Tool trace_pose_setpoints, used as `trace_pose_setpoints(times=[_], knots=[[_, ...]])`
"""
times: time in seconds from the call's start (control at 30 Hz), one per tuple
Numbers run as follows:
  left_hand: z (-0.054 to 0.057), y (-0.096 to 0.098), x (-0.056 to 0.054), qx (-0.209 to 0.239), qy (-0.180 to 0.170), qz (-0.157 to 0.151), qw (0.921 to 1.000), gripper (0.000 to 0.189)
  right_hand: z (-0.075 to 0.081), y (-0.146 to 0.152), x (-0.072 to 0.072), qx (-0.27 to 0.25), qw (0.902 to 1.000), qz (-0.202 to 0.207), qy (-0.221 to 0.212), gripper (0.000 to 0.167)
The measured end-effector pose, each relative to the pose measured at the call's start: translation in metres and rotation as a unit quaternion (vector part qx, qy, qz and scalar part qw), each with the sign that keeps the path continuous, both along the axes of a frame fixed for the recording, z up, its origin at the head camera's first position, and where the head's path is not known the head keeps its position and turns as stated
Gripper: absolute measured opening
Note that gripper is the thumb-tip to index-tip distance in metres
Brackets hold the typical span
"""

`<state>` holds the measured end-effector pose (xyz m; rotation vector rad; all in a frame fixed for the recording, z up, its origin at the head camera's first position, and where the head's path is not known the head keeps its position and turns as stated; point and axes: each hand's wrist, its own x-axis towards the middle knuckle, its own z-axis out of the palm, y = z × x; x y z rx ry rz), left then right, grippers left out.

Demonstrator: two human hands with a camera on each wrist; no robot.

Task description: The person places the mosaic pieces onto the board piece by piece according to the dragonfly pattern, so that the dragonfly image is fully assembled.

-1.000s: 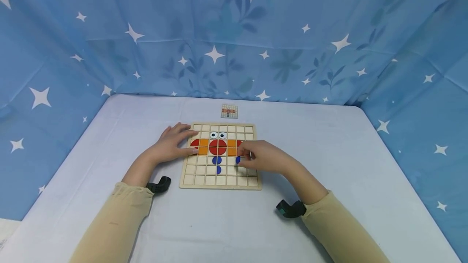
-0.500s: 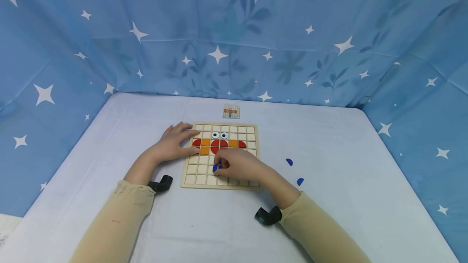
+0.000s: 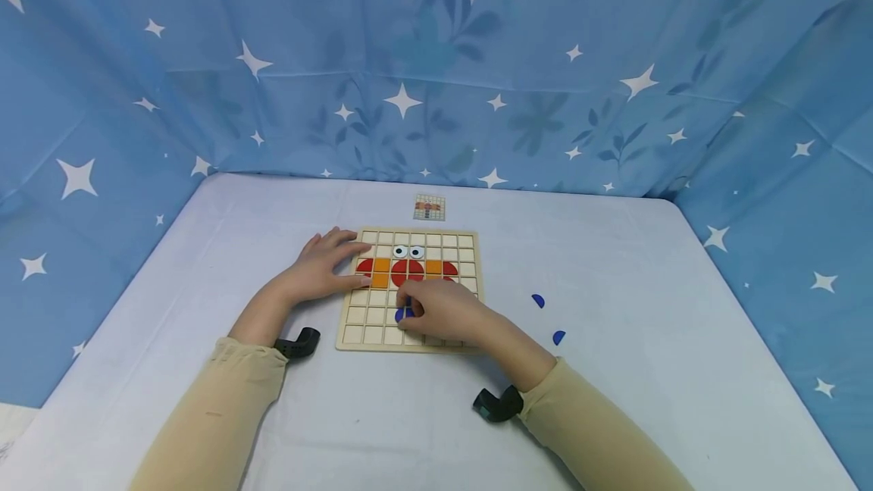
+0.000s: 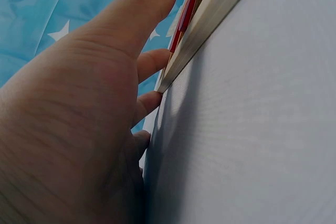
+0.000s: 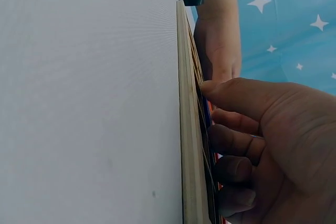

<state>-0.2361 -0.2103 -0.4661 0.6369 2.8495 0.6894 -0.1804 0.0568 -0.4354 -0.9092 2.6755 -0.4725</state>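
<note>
A square wooden grid board [image 3: 353, 334] lies on the white cloth, with red, orange and blue pieces and two eye pieces [image 3: 408, 252] in its cells. My left hand [image 3: 317, 271] rests at its left edge, fingers and thumb reaching straight over the frame, as the left wrist view [image 4: 94, 82] also shows. Low in the middle of the board, my right hand [image 3: 439, 309] pinches a rounded blue piece [image 3: 399, 315] between thumb and index finger, against a cell beside another blue piece. The other right fingers [image 5: 233, 169] are curled, and the hand covers the board's lower right cells.
Two loose blue pieces [image 3: 538, 301] lie on the cloth right of the board. Behind the board is a small picture card [image 3: 429, 207] with a grid pattern. A blue star-print curtain [image 3: 436, 59] stands around the table's back and sides.
My right hand has moved left across the board with a blue piece, which now lies flatter in the cell. The loose blue pieces came into sight. The left hand has stayed put.
</note>
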Motion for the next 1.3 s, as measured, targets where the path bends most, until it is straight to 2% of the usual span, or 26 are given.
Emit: trace_pose_setpoints(times=[0.27,0.93,1.1,1.3], knots=[[0.0,-0.001,0.0,0.005,0.003,-0.005,1.0,0.071,-0.002,0.001,0.0,0.005,0.9993,0.033,0.018,0.023],[0.001,0.0,0.001,0.003,0.002,-0.002,1.0,0.07,0.001,0.003,0.0,0.004,0.9993,0.037,0.004,0.02],[0.0,0.0,0.001,0.006,0.0,-0.001,1.0,0.071,0.008,0.01,-0.001,-0.007,0.9996,0.028,-0.005,0.02],[0.001,0.001,0.001,0.004,-0.003,0.004,1.0,0.072,0.028,0.034,-0.004,-0.039,0.9992,0.006,0.004,0.018]])
